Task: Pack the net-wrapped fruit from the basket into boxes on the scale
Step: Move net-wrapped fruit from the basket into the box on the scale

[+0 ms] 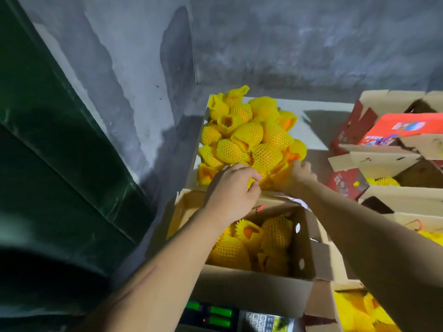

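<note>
both my hands at the near edge of the fruit pile

left hand fingers curl on netted fruit just past the box; right hand reaches the pile's right edge, grip unclear. fruit lies beyond both hands, the box under my wrists.

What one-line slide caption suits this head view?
Both hands, left and right, reach into piled net-wrapped fruit above a part-filled box on the scale.
</note>
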### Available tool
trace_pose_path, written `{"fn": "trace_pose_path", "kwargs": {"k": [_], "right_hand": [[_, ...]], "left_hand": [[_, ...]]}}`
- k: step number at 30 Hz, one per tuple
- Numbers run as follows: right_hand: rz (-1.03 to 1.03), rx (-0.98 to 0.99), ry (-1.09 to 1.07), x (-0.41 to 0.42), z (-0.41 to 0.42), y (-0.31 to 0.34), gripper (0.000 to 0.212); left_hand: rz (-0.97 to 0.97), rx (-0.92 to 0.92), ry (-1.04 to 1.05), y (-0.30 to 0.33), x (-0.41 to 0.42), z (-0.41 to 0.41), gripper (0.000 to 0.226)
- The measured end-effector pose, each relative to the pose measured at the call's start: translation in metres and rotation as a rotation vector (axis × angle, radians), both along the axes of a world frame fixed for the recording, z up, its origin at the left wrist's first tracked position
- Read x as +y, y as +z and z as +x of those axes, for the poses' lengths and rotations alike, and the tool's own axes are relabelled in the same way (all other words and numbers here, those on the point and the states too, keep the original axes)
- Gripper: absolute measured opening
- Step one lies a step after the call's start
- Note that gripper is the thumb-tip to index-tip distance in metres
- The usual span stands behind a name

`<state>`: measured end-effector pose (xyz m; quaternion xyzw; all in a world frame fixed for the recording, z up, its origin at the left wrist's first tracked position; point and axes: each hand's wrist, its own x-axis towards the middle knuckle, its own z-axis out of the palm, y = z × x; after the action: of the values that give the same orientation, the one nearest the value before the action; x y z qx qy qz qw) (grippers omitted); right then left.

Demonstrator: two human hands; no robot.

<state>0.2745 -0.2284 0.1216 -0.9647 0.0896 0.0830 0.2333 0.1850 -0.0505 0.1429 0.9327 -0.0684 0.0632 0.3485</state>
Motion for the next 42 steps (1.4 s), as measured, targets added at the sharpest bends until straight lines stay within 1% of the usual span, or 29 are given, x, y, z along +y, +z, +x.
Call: {"fn": "trace_pose_path", "kwargs": {"k": [1, 3, 5, 6, 7, 8, 9, 10, 11, 12, 14, 16, 18, 19, 20, 21, 22, 23, 24, 25, 26, 27, 28, 29, 31, 33, 36, 40, 42], "right_hand": [[-0.014, -0.019, 0.007, -0.002, 0.003, -0.003, 0.076], [-0.016, 0.063, 0.079, -0.012, 0.010, 0.004, 0.080], [0.048, 0.062, 0.125, -0.027, 0.014, 0.016, 0.075], [0.166, 0.033, 0.117, -0.033, 0.012, 0.021, 0.069], [0.351, 0.002, 0.087, -0.037, 0.009, 0.026, 0.065], [0.555, 0.001, 0.049, -0.036, 0.005, 0.031, 0.065], [0.743, 0.049, 0.016, -0.032, 0.001, 0.036, 0.069], [0.901, 0.127, 0.007, -0.029, -0.002, 0.038, 0.073], [1.015, 0.194, 0.028, -0.024, -0.004, 0.041, 0.073], [1.051, 0.229, 0.068, -0.020, -0.005, 0.045, 0.068], [1.016, 0.234, 0.150, -0.011, -0.007, 0.049, 0.053], [0.984, 0.249, 0.225, -0.006, -0.007, 0.047, 0.043], [0.908, 0.252, 0.386, -0.004, -0.006, 0.047, 0.038], [0.877, 0.199, 0.440, -0.001, -0.006, 0.048, 0.040], [0.866, 0.073, 0.420, 0.003, -0.004, 0.046, 0.043], [0.868, -0.110, 0.321, 0.007, -0.001, 0.043, 0.042], [0.839, -0.348, 0.189, 0.010, 0.005, 0.037, 0.038], [0.725, -0.532, 0.101, 0.013, 0.012, 0.031, 0.035], [0.501, -0.570, 0.121, 0.015, 0.020, 0.024, 0.039], [0.240, -0.450, 0.228, 0.018, 0.027, 0.017, 0.053], [0.018, -0.272, 0.338, 0.022, 0.032, 0.007, 0.072], [-0.131, -0.136, 0.400, 0.025, 0.035, -0.002, 0.087], [-0.186, -0.082, 0.413, 0.027, 0.038, -0.008, 0.092], [-0.170, -0.088, 0.393, 0.028, 0.040, -0.011, 0.090], [-0.103, -0.163, 0.351, 0.029, 0.042, -0.010, 0.079], [-0.080, -0.206, 0.346, 0.028, 0.039, -0.003, 0.075], [0.051, -0.292, 0.339, 0.016, 0.020, 0.009, 0.072], [0.366, -0.428, 0.273, 0.004, -0.027, 0.040, 0.076], [0.487, -0.423, 0.235, 0.002, -0.053, 0.054, 0.068]], "left_hand": [[-0.013, 0.003, 0.000, -0.001, -0.004, 0.006, 0.021], [-0.017, 0.001, 0.007, -0.002, -0.011, 0.016, 0.025], [-0.018, 0.029, 0.016, -0.003, -0.017, 0.024, 0.035], [-0.019, 0.059, 0.014, -0.003, -0.020, 0.028, 0.046], [-0.026, 0.101, 0.006, -0.003, -0.022, 0.032, 0.061], [-0.048, 0.149, -0.004, -0.004, -0.026, 0.034, 0.078], [-0.085, 0.189, -0.017, -0.003, -0.030, 0.036, 0.090], [-0.135, 0.207, -0.028, -0.004, -0.035, 0.038, 0.097], [-0.196, 0.204, -0.032, -0.005, -0.038, 0.039, 0.098], [-0.261, 0.186, -0.026, -0.007, -0.041, 0.040, 0.094], [-0.372, 0.146, -0.006, -0.010, -0.041, 0.040, 0.084], [-0.451, 0.133, 0.003, -0.014, -0.035, 0.038, 0.080], [-0.555, 0.109, 0.030, -0.018, -0.028, 0.036, 0.079], [-0.606, 0.077, 0.068, -0.019, -0.024, 0.035, 0.078], [-0.633, 0.027, 0.124, -0.019, -0.018, 0.035, 0.078], [-0.635, -0.024, 0.185, -0.018, -0.012, 0.035, 0.078], [-0.624, -0.057, 0.238, -0.016, -0.005, 0.035, 0.079], [-0.609, -0.068, 0.272, -0.014, 0.002, 0.035, 0.080], [-0.593, -0.065, 0.279, -0.013, 0.008, 0.034, 0.081], [-0.568, -0.054, 0.268, -0.011, 0.012, 0.033, 0.082], [-0.532, -0.038, 0.252, -0.010, 0.014, 0.031, 0.083], [-0.489, -0.025, 0.242, -0.009, 0.015, 0.027, 0.083], [-0.453, -0.021, 0.233, -0.007, 0.014, 0.023, 0.084], [-0.428, -0.023, 0.225, -0.006, 0.014, 0.019, 0.084], [-0.408, -0.027, 0.221, -0.002, 0.014, 0.009, 0.083], [-0.413, -0.025, 0.242, 0.002, 0.020, -0.006, 0.081], [-0.436, -0.006, 0.245, 0.007, 0.046, -0.033, 0.079], [-0.375, 0.158, 0.138, 0.012, 0.083, -0.075, 0.081], [-0.280, 0.267, 0.088, 0.010, 0.087, -0.091, 0.080]]}}
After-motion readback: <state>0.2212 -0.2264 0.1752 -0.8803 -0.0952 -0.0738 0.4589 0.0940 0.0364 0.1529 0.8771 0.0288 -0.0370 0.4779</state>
